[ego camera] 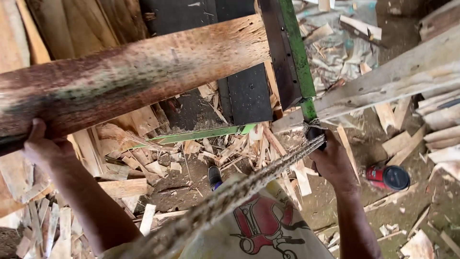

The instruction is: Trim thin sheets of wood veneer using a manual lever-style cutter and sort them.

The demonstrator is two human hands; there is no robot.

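Rope (230, 196), thick and frayed, runs from the lower middle of the view, close to the camera, up and to the right, ending at the green handle (309, 111) where the right hand (331, 160) is placed. Right hand: grip closed around the dark lower end of the green handle, beside the knot of rope. Left hand (44, 148): fingers curled under the near end of a large log (129, 76), holding it from below at the left edge of the view. Log: rough, dark with a greenish stain, lying across the upper left, its pale split end reaching the dark blade (280, 52) with a green edge. Below, a green bar (201, 134) lies among wood chips (158, 163) covering the ground. A shoe (214, 176) shows between the arms. A red can (387, 177) with a dark lid lies on the ground to the right of the right hand, near pale planks (441, 124).
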